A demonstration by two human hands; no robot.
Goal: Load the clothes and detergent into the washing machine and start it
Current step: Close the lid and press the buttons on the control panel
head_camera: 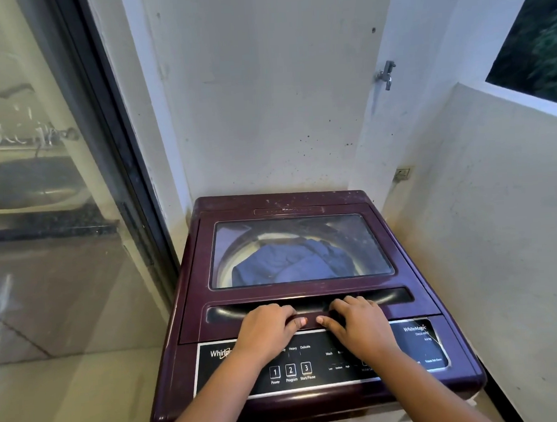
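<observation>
A dark maroon top-loading washing machine (439, 299) stands in a corner with its lid (194, 297) down. Through the lid's glass window, blue clothes (290, 265) lie in the steel drum. My left hand (266, 325) and my right hand (358, 318) rest side by side on the lid's front handle recess (390, 297), fingers curled over its edge and thumbs pointing toward each other. Below my wrists is the black control panel (312, 358) with buttons marked 1 Power, 2 Program and 3 Start/Pause. No detergent is in view.
A white wall rises behind the machine, with a metal tap (385, 73) at upper right. A low white parapet (498, 197) runs along the right side. A glass sliding door (57, 191) with a dark frame stands to the left above a tiled floor.
</observation>
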